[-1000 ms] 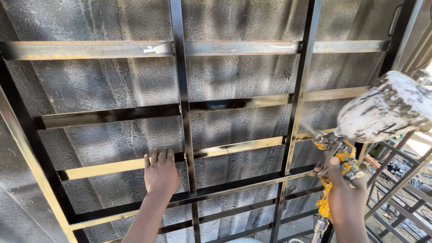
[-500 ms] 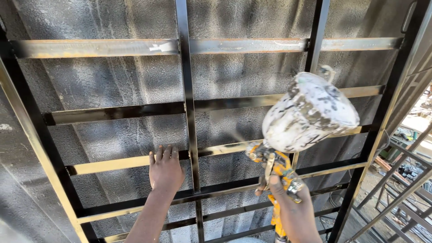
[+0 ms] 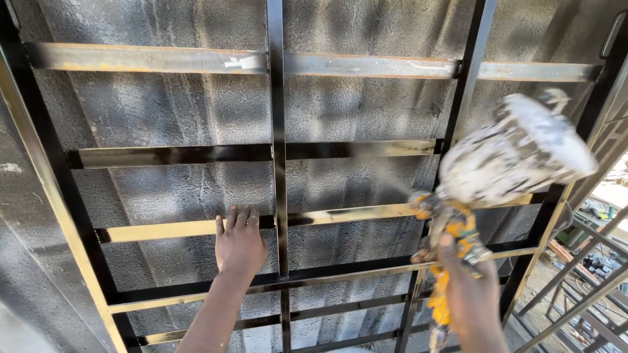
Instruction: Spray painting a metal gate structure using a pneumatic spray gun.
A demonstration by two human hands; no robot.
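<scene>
So the right hand [image 3: 468,287] is wrapped tight around the yellow grip of a spray gun [image 3: 451,229], which sits low on the right side of the view. The gun's nozzle end points left at the metal frame [image 3: 278,131], right about level with one of the horizontal bars [image 3: 353,213]. The paint cup [image 3: 513,153] on top of the gun is big, pale and caked in splattered paint, and it's a bit blurred here, so no fine detail on it. The left hand [image 3: 240,243] isn't holding anything: it's laid flat with the fingers [image 3: 234,219] together, palm pressed to the grey sheet [image 3: 163,104] behind the frame, fingertips touching that same horizontal bar just left of the black upright in the middle. The frame is a grid of flat bars, some glossy black, some bare metal with a brownish tint, like the top rail [image 3: 144,59]. The grey backing looks rough and dusted dark. Off to the lower right there's more metalwork [image 3: 582,287] on the ground, well apart from both hands.
</scene>
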